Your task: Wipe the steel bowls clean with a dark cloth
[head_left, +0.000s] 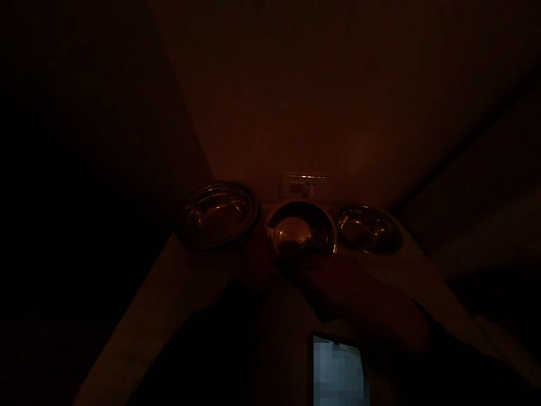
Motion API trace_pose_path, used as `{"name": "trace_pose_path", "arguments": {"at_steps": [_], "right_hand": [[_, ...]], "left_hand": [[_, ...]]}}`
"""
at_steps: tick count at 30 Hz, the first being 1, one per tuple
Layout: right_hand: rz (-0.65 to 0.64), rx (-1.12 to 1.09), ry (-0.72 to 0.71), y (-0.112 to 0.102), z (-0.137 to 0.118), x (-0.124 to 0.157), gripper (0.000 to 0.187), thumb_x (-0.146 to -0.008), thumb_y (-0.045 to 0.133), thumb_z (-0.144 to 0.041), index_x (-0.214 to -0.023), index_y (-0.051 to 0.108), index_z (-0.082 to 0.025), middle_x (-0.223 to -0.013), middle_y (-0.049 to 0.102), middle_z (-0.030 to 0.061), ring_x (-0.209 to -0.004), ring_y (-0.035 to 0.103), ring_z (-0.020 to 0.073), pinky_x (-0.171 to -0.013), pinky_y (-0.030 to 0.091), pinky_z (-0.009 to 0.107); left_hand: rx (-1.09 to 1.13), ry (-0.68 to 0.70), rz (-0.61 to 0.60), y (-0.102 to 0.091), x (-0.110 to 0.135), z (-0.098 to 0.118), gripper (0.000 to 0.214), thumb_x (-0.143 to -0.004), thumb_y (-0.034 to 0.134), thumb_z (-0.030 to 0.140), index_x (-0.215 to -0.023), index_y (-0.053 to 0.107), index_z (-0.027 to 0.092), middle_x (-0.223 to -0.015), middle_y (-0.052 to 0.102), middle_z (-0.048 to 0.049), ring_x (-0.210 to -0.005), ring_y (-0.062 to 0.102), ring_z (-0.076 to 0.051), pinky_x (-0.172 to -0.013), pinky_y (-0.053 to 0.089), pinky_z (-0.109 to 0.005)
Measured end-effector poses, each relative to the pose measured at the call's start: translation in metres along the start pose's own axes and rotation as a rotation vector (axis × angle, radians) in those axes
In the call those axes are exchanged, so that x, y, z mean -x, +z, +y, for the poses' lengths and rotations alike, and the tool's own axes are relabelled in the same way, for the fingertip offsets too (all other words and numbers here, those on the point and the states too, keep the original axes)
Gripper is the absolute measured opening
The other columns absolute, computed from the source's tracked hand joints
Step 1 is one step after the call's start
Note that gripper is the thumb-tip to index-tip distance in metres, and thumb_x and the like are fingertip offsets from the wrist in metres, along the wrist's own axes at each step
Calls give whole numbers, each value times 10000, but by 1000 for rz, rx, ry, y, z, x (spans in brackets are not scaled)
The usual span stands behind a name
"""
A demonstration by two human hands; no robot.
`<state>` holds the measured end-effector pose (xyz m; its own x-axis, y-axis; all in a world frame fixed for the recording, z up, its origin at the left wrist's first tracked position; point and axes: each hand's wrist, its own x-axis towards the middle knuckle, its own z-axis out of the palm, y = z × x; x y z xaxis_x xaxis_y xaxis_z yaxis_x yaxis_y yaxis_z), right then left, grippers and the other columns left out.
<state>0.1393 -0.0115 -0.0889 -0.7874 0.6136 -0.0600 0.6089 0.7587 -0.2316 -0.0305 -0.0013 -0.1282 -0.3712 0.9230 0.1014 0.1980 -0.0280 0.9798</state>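
Note:
The scene is very dark. A shiny round metal bowl (296, 225) stands in the middle of the table, its inside catching a warm glow. My left hand (258, 262) is at the bowl's left rim and appears to grip it, though the fingers are barely visible. Across the bowl's near edge reaches my right hand (313, 270), closed on a dark cloth (310, 246). Part of the cloth lies inside the bowl, and a dark end seems to hang below the hand.
Wide metal bowls (220, 217), apparently stacked, sit at the back left. Another shiny metal bowl (369, 228) is at the back right. A lit phone (338, 369) lies at the table's (139, 316) near side. Behind, the wall carries a socket plate (304, 186).

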Motion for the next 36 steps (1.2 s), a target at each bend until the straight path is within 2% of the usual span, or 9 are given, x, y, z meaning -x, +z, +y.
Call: {"name": "trace_pose_path", "arguments": {"at_steps": [4,9,13,18,23,25,29,32,36], "right_hand": [[-7,-13,-37,-3,0,0,279,-851,506,-51,-1062,646,-169,-966,709,95,-866,668,200,-734,514,291],[103,-99,-95,4,-17,-19,279,-908,470,-111,-1162,585,-131,-1145,656,140,-1060,617,227,-888,505,369],[152,-102,-67,10,-23,-25,327,-910,484,-125,-1233,531,-110,-1206,625,171,-1122,589,253,-915,500,404],[66,-11,-100,9,-10,-11,373,-882,501,-86,-1242,527,-179,-1209,632,118,-1008,640,221,-846,512,353],[-4,54,-73,14,0,-4,257,-855,528,-85,-1086,600,-173,-1121,660,114,-961,645,220,-805,502,330],[-9,66,-82,14,1,-7,272,-849,529,-87,-1102,593,-165,-1083,671,113,-930,651,218,-781,504,329],[19,102,-10,1,-4,-14,325,-870,486,-106,-1189,548,-115,-1028,691,142,-837,674,233,-703,521,343],[66,88,3,-9,-8,-17,397,-886,468,-126,-1280,483,-87,-1068,686,169,-852,680,237,-719,528,349],[84,60,-30,-8,-11,-18,390,-899,477,-146,-1286,472,-100,-1070,690,154,-882,675,239,-760,533,361]], "left_hand": [[26,-82,8,0,2,5,415,-942,272,299,-1110,621,148,-1189,664,-111,-1203,560,-226,-1065,395,-370],[53,-161,60,-1,0,-4,482,-937,279,464,-1035,650,172,-1120,690,-101,-1194,560,-266,-1071,385,-443],[49,-127,97,-1,-1,-7,454,-937,290,436,-1049,640,169,-1160,675,-99,-1213,543,-258,-1087,359,-439],[84,-65,21,0,-2,-6,409,-929,327,424,-1039,633,176,-1214,651,-102,-1206,550,-253,-1058,393,-410],[62,-117,-3,-3,-8,-12,455,-920,315,498,-939,645,184,-1021,708,-96,-1108,605,-270,-1004,441,-429],[85,-88,-29,-4,-9,-13,446,-925,310,477,-984,639,183,-1046,705,-91,-1093,613,-262,-1000,443,-429],[106,78,-47,-4,-3,-9,366,-903,412,407,-1150,601,214,-1282,614,-65,-1236,521,-247,-1081,365,-400],[130,19,-77,-2,1,-5,439,-916,376,442,-1247,545,207,-1390,531,-78,-1298,467,-246,-1102,339,-404],[152,-106,-135,0,3,-1,483,-924,344,474,-1253,544,182,-1344,574,-100,-1298,475,-249,-1107,338,-404]]}}
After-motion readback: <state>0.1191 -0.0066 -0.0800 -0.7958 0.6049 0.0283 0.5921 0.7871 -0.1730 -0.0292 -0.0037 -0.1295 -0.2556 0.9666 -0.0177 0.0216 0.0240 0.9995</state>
